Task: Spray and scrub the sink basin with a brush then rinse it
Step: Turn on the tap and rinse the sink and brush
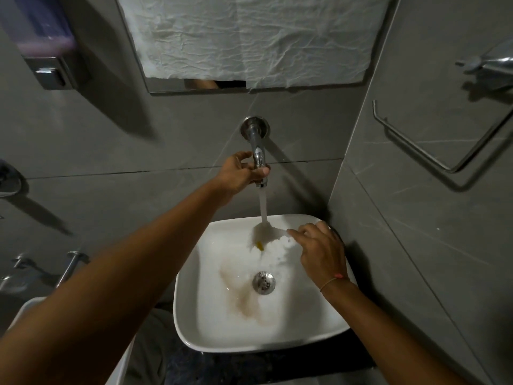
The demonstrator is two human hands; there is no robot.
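Observation:
A white square sink basin [194, 323] sits low in the middle, with a metal drain [263, 283] at its centre and brownish water pooling left of the drain. My left hand [238, 173] is closed around the chrome wall tap [258, 154]. Water [263, 207] streams from the tap onto the back of the basin and foams there. A small yellow spot [259, 245] shows in the foam. My right hand [319, 251] hangs over the basin's right back part, fingers spread and touching the splashing water, holding nothing. No brush or spray bottle is in view.
Grey tiled walls close in behind and to the right. A mirror covered with crumpled white paper [249, 37] hangs above the tap. A soap dispenser [44, 45] is at the upper left, a chrome towel ring [416, 145] on the right wall, chrome fittings [72, 262] at the left.

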